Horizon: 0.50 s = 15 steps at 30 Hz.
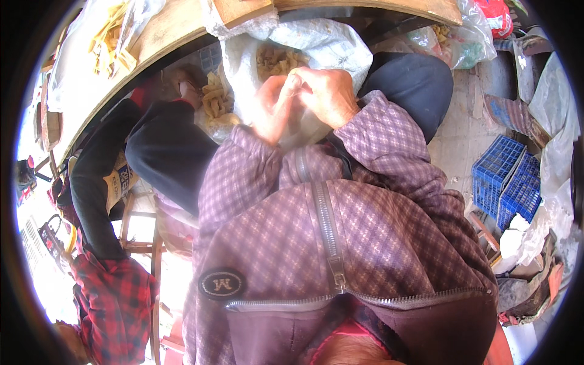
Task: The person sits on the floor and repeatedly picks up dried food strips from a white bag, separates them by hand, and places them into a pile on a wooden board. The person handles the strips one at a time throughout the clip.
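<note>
Both my hands meet above the mouth of a white woven sack (337,41) between my knees. My left hand (273,107) has its thumb and fingers curled, the fingertips touching those of my right hand (331,93). Whether something small is pinched between them is too small and too bright to tell. Inside the sack, just beyond the hands, lie pale tan, strip-like curled pieces (278,61). More such pieces (216,100) are in a clear plastic bag left of the sack.
A wooden tabletop (182,23) curves overhead, bearing a plastic bag with yellowish strips (109,41). Blue plastic crates (499,171) stand at the right near crumpled plastic sheeting (554,137). At the left sits another person in a red-black checked shirt (114,301), by a wooden frame (155,255).
</note>
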Available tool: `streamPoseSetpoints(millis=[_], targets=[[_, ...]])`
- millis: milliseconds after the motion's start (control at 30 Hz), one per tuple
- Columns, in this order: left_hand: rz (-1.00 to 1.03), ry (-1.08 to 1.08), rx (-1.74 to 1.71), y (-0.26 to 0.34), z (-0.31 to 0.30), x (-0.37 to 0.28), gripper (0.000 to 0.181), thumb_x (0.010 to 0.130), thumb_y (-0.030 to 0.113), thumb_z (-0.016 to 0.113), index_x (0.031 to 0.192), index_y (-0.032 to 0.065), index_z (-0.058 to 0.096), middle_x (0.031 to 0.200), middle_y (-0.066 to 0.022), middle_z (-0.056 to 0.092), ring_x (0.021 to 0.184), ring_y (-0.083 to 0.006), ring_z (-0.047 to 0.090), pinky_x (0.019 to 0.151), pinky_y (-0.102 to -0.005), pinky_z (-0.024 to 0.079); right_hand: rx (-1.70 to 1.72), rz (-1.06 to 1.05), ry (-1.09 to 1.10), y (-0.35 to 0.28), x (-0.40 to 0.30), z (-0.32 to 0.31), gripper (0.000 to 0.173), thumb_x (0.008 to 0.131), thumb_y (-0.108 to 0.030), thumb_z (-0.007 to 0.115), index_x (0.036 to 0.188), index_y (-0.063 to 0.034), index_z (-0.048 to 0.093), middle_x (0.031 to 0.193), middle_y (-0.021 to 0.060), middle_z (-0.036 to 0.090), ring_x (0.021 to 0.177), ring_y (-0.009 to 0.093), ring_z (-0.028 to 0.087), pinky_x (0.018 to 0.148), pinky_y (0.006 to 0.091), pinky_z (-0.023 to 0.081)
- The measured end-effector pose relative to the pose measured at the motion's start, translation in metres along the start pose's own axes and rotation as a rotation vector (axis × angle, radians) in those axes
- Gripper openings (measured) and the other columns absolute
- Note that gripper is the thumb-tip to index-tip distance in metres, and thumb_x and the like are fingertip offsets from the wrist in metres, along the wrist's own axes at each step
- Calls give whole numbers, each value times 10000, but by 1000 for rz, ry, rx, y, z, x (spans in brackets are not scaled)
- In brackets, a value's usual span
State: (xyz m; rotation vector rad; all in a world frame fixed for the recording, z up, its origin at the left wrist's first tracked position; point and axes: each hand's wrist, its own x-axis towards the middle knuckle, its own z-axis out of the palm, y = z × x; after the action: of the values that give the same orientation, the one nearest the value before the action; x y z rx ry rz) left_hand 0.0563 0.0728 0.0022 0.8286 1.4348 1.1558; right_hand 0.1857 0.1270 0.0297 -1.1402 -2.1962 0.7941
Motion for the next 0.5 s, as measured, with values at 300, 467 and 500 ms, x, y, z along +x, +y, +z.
streamPoseSetpoints(millis=[300,467,500], targets=[[-207,22,-518,5,-1,-3,227,911,248,522,800,62,591,609,9,535,455,-55,424,416,-188,324,138,-147,123,-15,-4,-4,75,775,-111,622,768,-44,589,657,71,619,576,206,617,514,288,474],[-364,-66,-816,16,-2,0,201,909,217,516,925,26,575,599,29,468,428,-40,283,423,-191,260,784,313,204,-11,10,-14,69,780,-38,637,775,30,622,708,67,648,607,73,596,542,201,460],[-308,-99,-726,13,-4,-2,209,904,217,525,930,16,577,595,31,457,432,-37,280,428,-189,255,847,400,238,0,15,-13,68,768,-29,640,757,36,622,707,61,645,610,78,598,539,197,453]])
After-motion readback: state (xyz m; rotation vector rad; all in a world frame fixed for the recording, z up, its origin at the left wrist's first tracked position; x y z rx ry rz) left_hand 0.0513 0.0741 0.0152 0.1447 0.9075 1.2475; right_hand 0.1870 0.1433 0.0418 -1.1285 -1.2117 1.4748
